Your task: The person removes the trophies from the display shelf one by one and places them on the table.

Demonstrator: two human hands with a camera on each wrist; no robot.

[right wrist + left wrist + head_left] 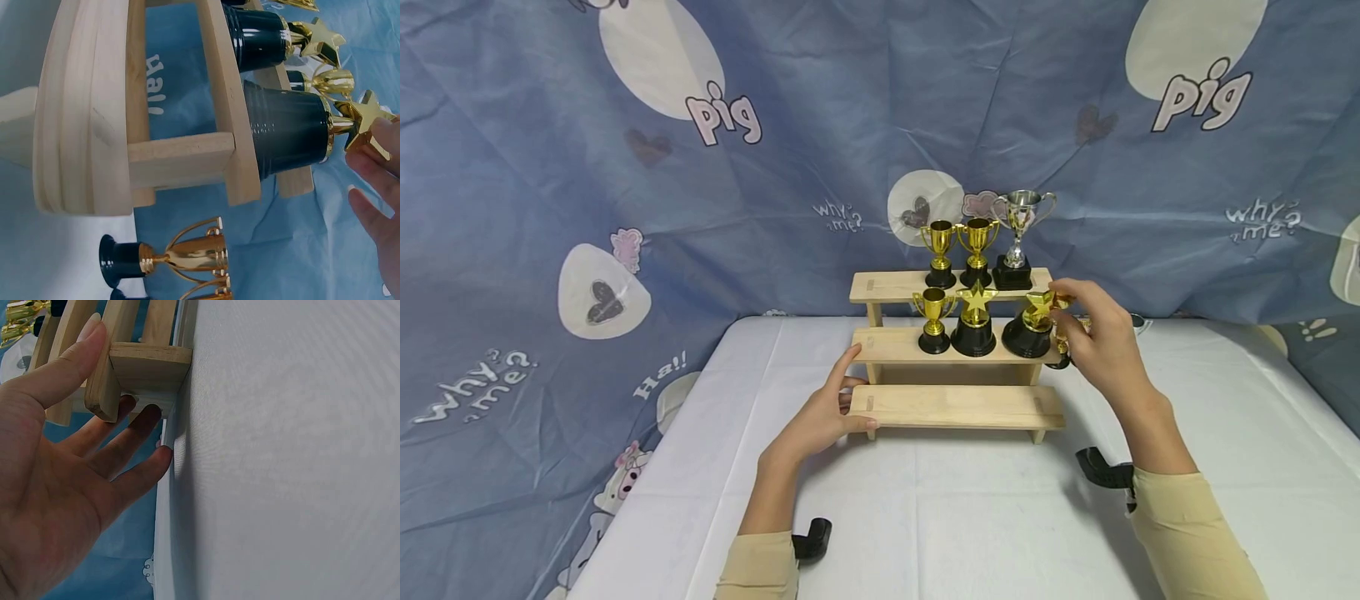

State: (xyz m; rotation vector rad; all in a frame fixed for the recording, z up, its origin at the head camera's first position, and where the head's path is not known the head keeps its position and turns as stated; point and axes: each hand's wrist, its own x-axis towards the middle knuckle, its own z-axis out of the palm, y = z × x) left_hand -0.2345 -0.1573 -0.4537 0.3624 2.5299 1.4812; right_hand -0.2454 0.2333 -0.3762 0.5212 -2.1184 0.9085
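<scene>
My right hand [1097,329] pinches the gold star top of a star trophy [1028,329] at the right end of the middle tier. Its black base tilts slightly on the plank. In the right wrist view my fingertips meet the star [369,115]. My left hand [812,421] holds the left end of the three-tier wooden shelf [958,406]. In the left wrist view, the thumb lies over the lowest plank [103,394], with the other fingers below it. Left of the held trophy stand another star trophy [974,325] and a small gold cup trophy [934,321].
On the top tier stand two gold cups [940,254] and a larger silver cup trophy [1017,242]. More gold cups [187,255] stand on the white table [985,517] beside the shelf's right end. A blue printed cloth [820,108] hangs behind.
</scene>
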